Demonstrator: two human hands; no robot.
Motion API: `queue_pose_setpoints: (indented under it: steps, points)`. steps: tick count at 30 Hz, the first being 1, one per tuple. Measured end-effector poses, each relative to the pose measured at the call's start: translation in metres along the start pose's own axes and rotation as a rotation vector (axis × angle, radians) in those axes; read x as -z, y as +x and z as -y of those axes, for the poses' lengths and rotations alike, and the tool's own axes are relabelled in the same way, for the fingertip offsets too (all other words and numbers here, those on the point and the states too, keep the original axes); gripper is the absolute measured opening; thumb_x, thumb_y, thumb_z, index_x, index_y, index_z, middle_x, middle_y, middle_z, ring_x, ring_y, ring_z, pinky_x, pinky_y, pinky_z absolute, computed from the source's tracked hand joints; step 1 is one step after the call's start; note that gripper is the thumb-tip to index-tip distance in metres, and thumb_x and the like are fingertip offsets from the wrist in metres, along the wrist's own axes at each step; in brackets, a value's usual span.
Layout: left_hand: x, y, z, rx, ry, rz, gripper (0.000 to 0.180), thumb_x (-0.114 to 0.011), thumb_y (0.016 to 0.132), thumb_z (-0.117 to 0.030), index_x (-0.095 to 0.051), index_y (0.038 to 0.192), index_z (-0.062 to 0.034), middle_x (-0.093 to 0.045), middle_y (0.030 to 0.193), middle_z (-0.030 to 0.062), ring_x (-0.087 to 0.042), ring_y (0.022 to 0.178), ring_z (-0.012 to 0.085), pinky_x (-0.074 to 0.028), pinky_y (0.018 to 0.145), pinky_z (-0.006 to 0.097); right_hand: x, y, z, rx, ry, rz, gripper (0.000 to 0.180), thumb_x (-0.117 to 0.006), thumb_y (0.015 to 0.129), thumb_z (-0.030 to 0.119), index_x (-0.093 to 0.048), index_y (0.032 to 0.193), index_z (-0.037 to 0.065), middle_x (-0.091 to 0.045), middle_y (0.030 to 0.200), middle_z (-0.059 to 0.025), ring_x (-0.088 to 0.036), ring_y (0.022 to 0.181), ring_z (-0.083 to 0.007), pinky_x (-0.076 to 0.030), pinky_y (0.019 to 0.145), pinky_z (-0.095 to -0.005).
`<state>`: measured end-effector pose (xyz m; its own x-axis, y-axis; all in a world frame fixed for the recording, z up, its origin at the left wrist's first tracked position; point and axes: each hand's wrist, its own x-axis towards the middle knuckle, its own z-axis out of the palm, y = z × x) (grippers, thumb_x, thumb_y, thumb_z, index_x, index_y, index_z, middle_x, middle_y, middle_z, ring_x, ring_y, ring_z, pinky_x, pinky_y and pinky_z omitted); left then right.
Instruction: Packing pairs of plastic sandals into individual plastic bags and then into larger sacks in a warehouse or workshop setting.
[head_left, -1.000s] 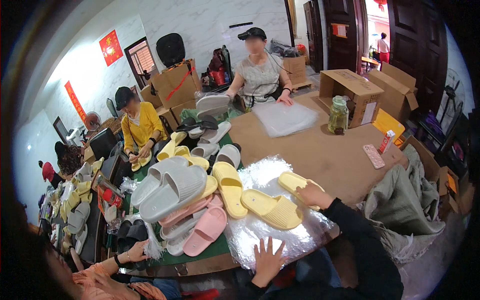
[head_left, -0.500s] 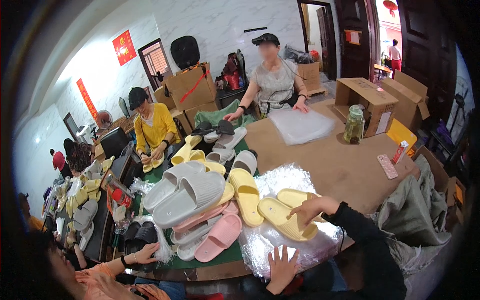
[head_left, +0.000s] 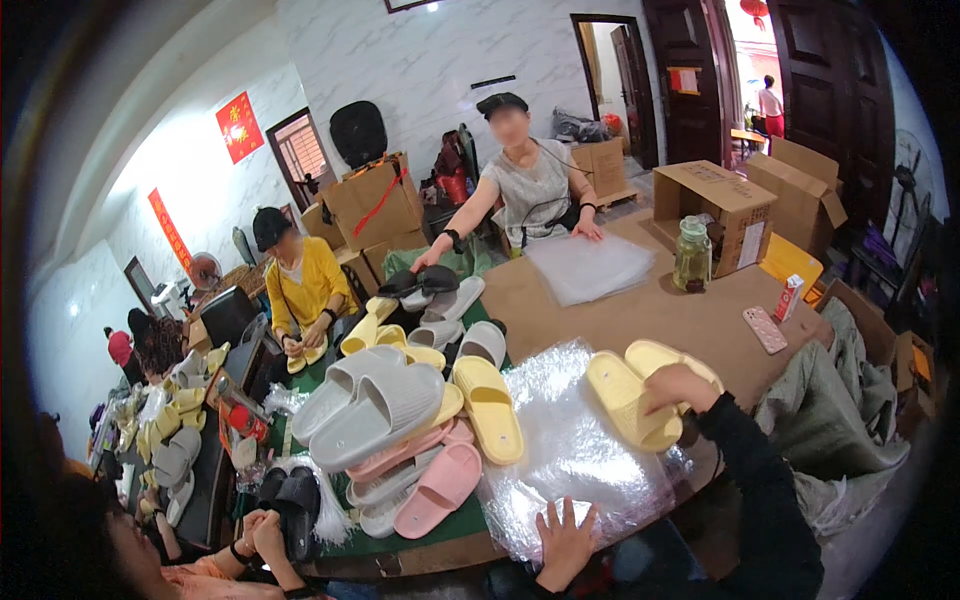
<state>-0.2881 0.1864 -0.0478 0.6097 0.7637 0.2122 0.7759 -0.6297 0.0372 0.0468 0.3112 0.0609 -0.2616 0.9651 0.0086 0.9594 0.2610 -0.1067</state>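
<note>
- The right hand [head_left: 678, 386] rests on top of a pair of yellow slippers [head_left: 640, 392], its fingers curled over the upper edge of the nearer one. It seems to grip them, but the fingertips are hidden, so I cannot tell how firm the hold is.
- The left hand [head_left: 563, 540] lies flat with fingers spread on the stack of clear plastic bags [head_left: 575, 450], pressing it down and holding nothing.
- The yellow slippers sit on the far right edge of the plastic, just under the right hand and well ahead of the left hand.
- The slippers look like moulded foam, so I judge them light, a little flexible and not fragile. A good place to hold is across the strap or by pinching both soles together.
- The plastic bags look thin, shiny and slippery. They probably slide and wrinkle easily, so a flat palm holds them better than a pinch.
- To the left of the left hand lies a heap of grey, pink and yellow slippers [head_left: 400, 420] on the table [head_left: 690, 320].
</note>
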Motion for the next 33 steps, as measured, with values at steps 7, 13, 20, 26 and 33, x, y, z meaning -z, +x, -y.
queue_pose_setpoints:
  steps: [7, 13, 20, 26, 33]
  points:
    - [0.008, 0.0, 0.003, 0.01, -0.027, 0.11, 0.059, -0.054, 0.084, -0.046, -0.037, 0.137, -0.0302, -0.032, 0.139, 0.0234, -0.029, 0.126, 0.0485, -0.024, 0.097, 0.063, 0.027, 0.014, 0.041, 0.035, 0.194, -0.132, 0.056, -0.07, 0.075, 0.036, -0.054, 0.121, 0.008, -0.062, 0.098, -0.0162, -0.059, 0.092, -0.0315, -0.046, 0.079, -0.04]
    - [0.04, 0.013, 0.037, 0.008, -0.396, -0.021, 0.063, -0.056, 0.084, -0.045, -0.037, 0.138, -0.0194, -0.027, 0.142, 0.0242, -0.029, 0.126, 0.0458, -0.025, 0.1, 0.056, 0.01, 0.063, 0.132, 0.28, 0.41, 0.157, 0.053, -0.063, 0.081, 0.042, -0.053, 0.12, 0.007, -0.061, 0.105, -0.0175, -0.059, 0.099, -0.0311, -0.046, 0.083, -0.0384]
    - [0.113, 0.024, 0.118, 0.245, 0.031, -0.105, 0.076, -0.07, 0.073, -0.035, -0.036, 0.138, -0.0165, -0.02, 0.144, 0.0264, -0.019, 0.132, 0.0448, -0.013, 0.104, 0.061, -0.059, 0.129, 0.175, 0.172, 0.614, 0.067, 0.076, -0.065, 0.076, 0.052, -0.043, 0.125, -0.002, -0.059, 0.107, -0.0222, -0.059, 0.099, -0.0348, -0.046, 0.083, -0.0402]
    - [0.109, 0.021, 0.155, 0.393, 0.289, -0.204, 0.089, -0.079, 0.061, -0.033, -0.035, 0.139, -0.0279, -0.016, 0.147, 0.0212, -0.012, 0.134, 0.0461, -0.012, 0.101, 0.067, -0.083, 0.16, 0.223, -0.186, 0.578, 0.179, 0.122, -0.068, 0.062, 0.067, -0.007, 0.141, -0.005, -0.038, 0.121, -0.0396, -0.054, 0.099, -0.0463, -0.045, 0.085, -0.0448]
    - [0.094, 0.009, 0.163, 0.42, 0.194, -0.061, 0.091, -0.078, 0.061, -0.032, -0.033, 0.14, -0.0262, -0.015, 0.147, 0.0216, -0.014, 0.133, 0.0478, -0.01, 0.101, 0.068, -0.088, 0.171, 0.24, -0.299, 0.538, 0.07, 0.118, -0.075, 0.058, 0.058, -0.011, 0.143, 0.007, -0.036, 0.124, -0.0363, -0.042, 0.114, -0.0491, -0.038, 0.089, -0.0571]
